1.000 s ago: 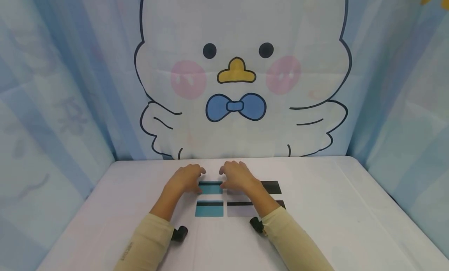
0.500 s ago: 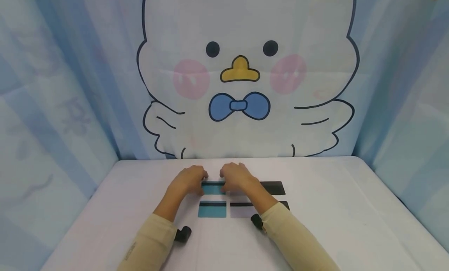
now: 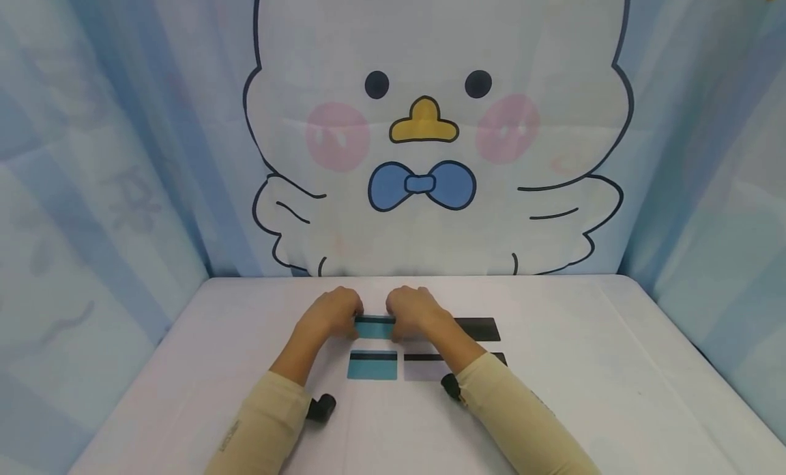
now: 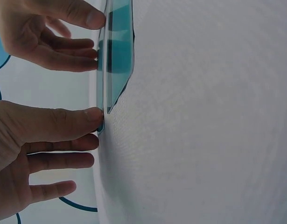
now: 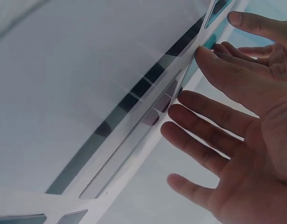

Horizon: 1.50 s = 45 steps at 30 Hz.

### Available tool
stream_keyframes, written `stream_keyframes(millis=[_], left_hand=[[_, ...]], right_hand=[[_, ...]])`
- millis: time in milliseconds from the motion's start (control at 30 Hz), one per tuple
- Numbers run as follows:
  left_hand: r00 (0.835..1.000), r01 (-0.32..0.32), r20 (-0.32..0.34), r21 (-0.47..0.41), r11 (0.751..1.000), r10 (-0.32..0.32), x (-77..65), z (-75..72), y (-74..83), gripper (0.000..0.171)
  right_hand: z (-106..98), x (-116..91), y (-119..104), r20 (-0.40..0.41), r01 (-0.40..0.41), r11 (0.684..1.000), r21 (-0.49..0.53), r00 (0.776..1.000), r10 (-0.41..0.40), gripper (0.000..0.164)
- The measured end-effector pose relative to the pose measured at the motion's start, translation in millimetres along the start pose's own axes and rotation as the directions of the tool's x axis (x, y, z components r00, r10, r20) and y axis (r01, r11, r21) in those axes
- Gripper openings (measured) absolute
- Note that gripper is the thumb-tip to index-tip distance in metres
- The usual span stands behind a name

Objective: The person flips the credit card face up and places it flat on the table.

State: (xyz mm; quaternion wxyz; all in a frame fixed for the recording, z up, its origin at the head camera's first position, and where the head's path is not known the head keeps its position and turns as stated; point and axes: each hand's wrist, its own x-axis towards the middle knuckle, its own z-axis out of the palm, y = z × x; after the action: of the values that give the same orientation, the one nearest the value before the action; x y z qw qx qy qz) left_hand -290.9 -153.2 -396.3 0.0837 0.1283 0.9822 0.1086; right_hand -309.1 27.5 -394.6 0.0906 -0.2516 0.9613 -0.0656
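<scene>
My left hand (image 3: 334,310) and right hand (image 3: 414,311) hold the opposite short edges of a thin, glossy teal sheet with a dark stripe (image 3: 375,329) in the back row. In the left wrist view, the left thumb and forefinger pinch the end of that sheet (image 4: 101,88), the other fingers spread apart. The right wrist view has the right thumb and forefinger at its other end. Whether it touches the table cannot be told. A matching teal sheet (image 3: 372,369) lies nearer. To its right is a pale sheet with a dark stripe (image 3: 424,371).
A dark sheet (image 3: 479,329) lies at the right of the back row. Another dark one (image 3: 501,358), mostly hidden by the right forearm, lies nearer. Behind the white table (image 3: 614,366) hangs a printed curtain (image 3: 424,243). Black wrist devices (image 3: 321,409) sit under both sleeves.
Both hands have closed in on the short edges of the back teal sheet, from loosely spread fingers to a pinch. The head view has shifted slightly. The other sheets lie as before.
</scene>
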Motion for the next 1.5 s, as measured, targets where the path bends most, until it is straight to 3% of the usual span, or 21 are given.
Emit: stream_keyframes(millis=[500, 733, 1067, 1500], left_hand=[[1.0, 0.002, -0.005, -0.016, 1.0, -0.003, 0.6, -0.5, -1.2, 0.039], [0.999, 0.034, 0.014, -0.028, 0.999, -0.033, 0.0, -1.5, 0.2, 0.044], [1.0, 0.02, 0.018, -0.003, 1.0, -0.02, 1.5, -1.1, -1.8, 0.041], [0.999, 0.028, 0.021, -0.012, 1.0, -0.028, 1.2, -1.1, -1.1, 0.041]], right_hand=[[-1.5, 1.4, -1.3, 0.036, -0.027, 1.0, -0.004, 0.999, 0.027, 0.031], [-2.9, 1.6, -2.5, 0.032, -0.005, 0.999, -0.038, 0.999, 0.006, 0.028], [-3.8, 1.9, -4.7, 0.023, 0.004, 0.998, -0.07, 1.0, -0.002, 0.025], [-4.1, 3.3, -2.9, 0.034, -0.008, 0.999, -0.049, 0.999, 0.009, 0.026]])
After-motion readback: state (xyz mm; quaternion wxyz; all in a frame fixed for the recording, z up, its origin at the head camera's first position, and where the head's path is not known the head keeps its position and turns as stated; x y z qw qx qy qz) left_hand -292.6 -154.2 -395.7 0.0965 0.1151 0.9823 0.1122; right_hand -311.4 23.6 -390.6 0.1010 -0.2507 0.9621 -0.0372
